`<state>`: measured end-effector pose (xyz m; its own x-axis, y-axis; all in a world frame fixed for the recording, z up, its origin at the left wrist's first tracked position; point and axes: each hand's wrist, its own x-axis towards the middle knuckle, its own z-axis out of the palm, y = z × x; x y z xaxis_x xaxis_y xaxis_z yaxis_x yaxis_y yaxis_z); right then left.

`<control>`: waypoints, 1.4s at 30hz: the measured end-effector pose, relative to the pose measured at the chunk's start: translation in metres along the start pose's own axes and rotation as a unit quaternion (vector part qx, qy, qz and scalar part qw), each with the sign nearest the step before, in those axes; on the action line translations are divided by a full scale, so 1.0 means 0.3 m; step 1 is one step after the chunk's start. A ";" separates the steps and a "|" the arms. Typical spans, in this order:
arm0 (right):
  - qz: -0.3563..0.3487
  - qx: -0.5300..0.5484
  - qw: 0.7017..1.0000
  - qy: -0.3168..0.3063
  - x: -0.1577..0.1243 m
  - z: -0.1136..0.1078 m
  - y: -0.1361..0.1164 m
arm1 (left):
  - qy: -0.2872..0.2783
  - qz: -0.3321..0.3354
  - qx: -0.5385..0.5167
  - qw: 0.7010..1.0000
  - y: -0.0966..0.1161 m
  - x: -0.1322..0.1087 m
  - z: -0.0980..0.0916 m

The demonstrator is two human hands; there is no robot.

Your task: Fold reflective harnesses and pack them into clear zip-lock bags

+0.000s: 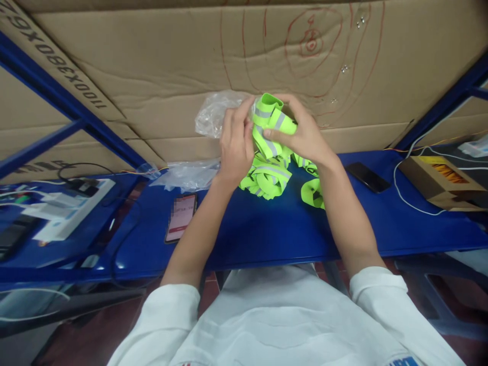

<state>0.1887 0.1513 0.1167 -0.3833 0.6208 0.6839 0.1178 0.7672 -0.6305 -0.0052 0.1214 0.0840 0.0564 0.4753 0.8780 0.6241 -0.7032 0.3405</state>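
Note:
A neon yellow reflective vest (269,168) with grey stripes hangs in a bundle over the blue table (267,229). My right hand (301,134) is closed on the folded top of the vest. Beside it, my left hand (236,145) is closed on the mouth of a clear plastic bag (213,114), its fingers also touching the vest. The top of the vest sits at the bag's opening. Both hands are raised above the table, in front of a cardboard wall.
A phone (181,217) with a lit screen lies left of my arms, a dark phone (368,177) to the right. More clear plastic bags (186,175) lie at the back. An open cardboard box (442,182) and white cables sit right; white boxes (64,213) sit left.

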 end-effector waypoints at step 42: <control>-0.005 0.009 0.972 0.235 -0.004 0.169 0.011 | 0.108 -0.308 -0.595 0.734 0.084 0.023 0.060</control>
<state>0.1431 0.1449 0.0953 0.0769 0.6219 0.7793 0.0982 0.7731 -0.6266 0.0250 0.1166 0.0924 -0.1563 0.8927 0.4227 -0.6509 -0.4150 0.6357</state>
